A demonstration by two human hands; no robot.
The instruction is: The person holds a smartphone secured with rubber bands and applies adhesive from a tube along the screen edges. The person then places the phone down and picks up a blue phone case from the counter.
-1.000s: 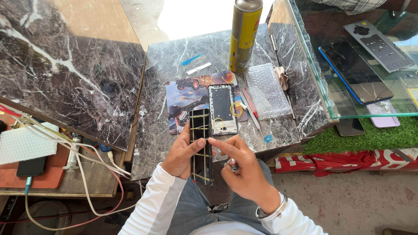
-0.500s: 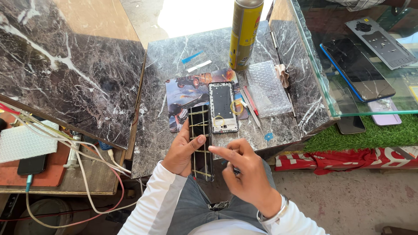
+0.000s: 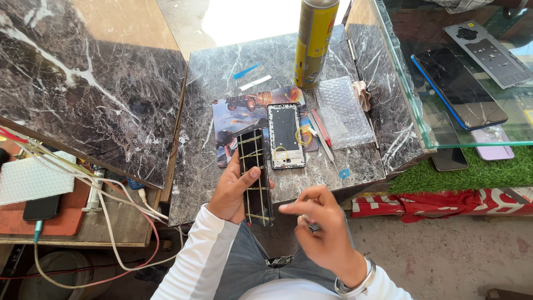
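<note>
Rubber-banded phone screen held at marble table edge

Left hand [image 3: 236, 191] gripping banded phone screen [image 3: 255, 176] upright over marble table [image 3: 216, 89] edge, thumb across glass. Right hand [image 3: 322, 233] raised below, fingers curled, pinching small dark item, identity unclear. Opened phone frame [image 3: 286, 135] flat on printed mat [image 3: 239, 119], just beyond.

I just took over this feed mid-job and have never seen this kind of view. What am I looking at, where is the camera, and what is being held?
There is no machine here: the camera sits on a person's head and looks down at their own two hands. The left hand holds a dark phone screen bound with thin yellowish bands. The right hand hovers beside it; something small shows at its fingers, too small to tell. On the marble table lie a phone frame on a picture mat, a yellow spray can and bubble wrap.
</note>
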